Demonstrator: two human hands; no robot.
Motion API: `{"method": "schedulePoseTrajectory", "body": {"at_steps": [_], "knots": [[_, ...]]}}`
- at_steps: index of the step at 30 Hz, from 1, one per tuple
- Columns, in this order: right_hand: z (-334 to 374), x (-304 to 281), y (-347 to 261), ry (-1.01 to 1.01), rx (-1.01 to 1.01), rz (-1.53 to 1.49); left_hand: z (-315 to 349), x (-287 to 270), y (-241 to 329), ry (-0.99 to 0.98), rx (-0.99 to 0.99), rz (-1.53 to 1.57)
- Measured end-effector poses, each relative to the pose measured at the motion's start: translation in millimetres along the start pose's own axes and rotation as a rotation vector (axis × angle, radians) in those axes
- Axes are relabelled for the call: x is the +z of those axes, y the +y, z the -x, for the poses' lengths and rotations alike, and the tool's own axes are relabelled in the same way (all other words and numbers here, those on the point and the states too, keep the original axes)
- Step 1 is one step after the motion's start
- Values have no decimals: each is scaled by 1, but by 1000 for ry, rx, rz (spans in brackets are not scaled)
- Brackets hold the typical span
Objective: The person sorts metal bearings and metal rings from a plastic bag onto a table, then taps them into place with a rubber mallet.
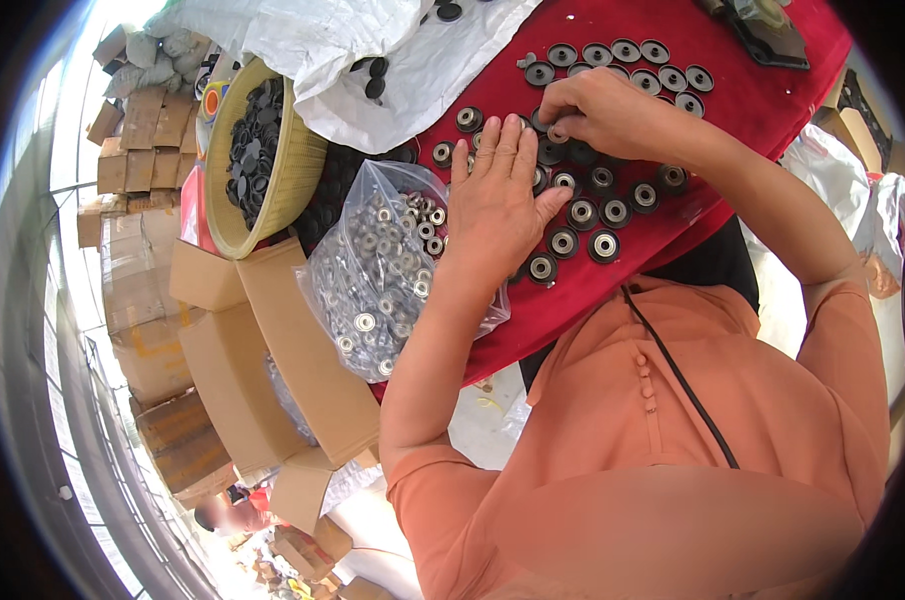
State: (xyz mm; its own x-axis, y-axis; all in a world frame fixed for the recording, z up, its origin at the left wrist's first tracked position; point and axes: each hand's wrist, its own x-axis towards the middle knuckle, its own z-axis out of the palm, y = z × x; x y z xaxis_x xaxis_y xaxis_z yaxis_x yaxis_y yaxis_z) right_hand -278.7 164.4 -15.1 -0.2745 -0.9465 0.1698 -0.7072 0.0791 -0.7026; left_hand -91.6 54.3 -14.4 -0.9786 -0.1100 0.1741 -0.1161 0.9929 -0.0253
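My left hand (498,205) lies palm down with its fingers stretched out, over a group of black round wheels with metal bearings in their centres. One such wheel (604,246) sits at the near edge of the group. My right hand (618,112) is just beyond it, fingers bent down and pinched on a small shiny bearing (557,134) above the black pieces. The fingers partly cover that bearing. Farther off, several black wheels (700,78) with bare centres rest in rows. Left of my left hand, a clear plastic bag (348,270) is full of loose metal bearings (365,322).
All this lies on a red cloth (513,325). A yellow basket (311,160) of black discs (258,145) stands left, near an open cardboard box (228,385). A white sack (373,90) covers the far left; a dark metal tool (768,40) lies far right. Another person (238,512) is in the background.
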Motion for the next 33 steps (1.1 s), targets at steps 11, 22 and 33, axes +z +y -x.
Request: {"method": "schedulePoseTrajectory", "body": {"at_steps": [11, 22, 33], "knots": [[-4, 10, -16, -58, 53, 35, 48, -45, -14, 84, -244, 228], [3, 17, -15, 40, -71, 145, 98, -53, -3, 101, -308, 201], [7, 17, -27, 30, -311, 440, 110, -43, 7, 171, -322, 182]]}}
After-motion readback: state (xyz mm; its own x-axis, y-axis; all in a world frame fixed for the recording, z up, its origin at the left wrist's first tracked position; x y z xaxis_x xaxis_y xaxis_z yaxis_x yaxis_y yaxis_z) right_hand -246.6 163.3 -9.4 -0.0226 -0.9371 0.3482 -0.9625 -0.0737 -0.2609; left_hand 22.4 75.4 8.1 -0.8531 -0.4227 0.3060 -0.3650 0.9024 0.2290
